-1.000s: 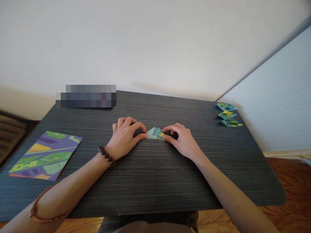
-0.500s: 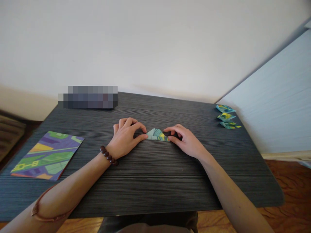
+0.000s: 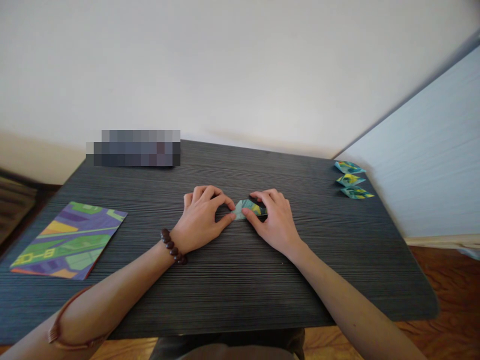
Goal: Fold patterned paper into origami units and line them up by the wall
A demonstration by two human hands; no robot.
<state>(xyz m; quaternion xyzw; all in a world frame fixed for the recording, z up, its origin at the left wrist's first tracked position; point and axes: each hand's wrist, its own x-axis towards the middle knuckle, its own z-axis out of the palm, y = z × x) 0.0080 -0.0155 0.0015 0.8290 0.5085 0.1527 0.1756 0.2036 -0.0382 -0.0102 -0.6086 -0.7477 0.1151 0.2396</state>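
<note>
A small folded piece of paper point(image 3: 248, 206), pale green with teal and yellow patterning, lies at the middle of the dark table between my two hands. My left hand point(image 3: 205, 212) pinches its left corner between thumb and forefinger. On that wrist is a dark bead bracelet point(image 3: 172, 247). From the right, my right hand point(image 3: 274, 220) grips the paper, its thumb resting on the near face and its fingers behind the far edge. The paper's right end is partly covered by the right hand.
Three folded paper shapes point(image 3: 350, 180) in teal and yellow stand in a column at the table's right edge. A square of purple and green patterned paper point(image 3: 71, 242) lies at the left. A blurred-out object point(image 3: 135, 150) sits at the back left, by the wall point(image 3: 240, 75).
My right thumb has moved left onto the paper's middle, and the right hand now covers its right end. My left hand and the paper have shifted slightly right.
</note>
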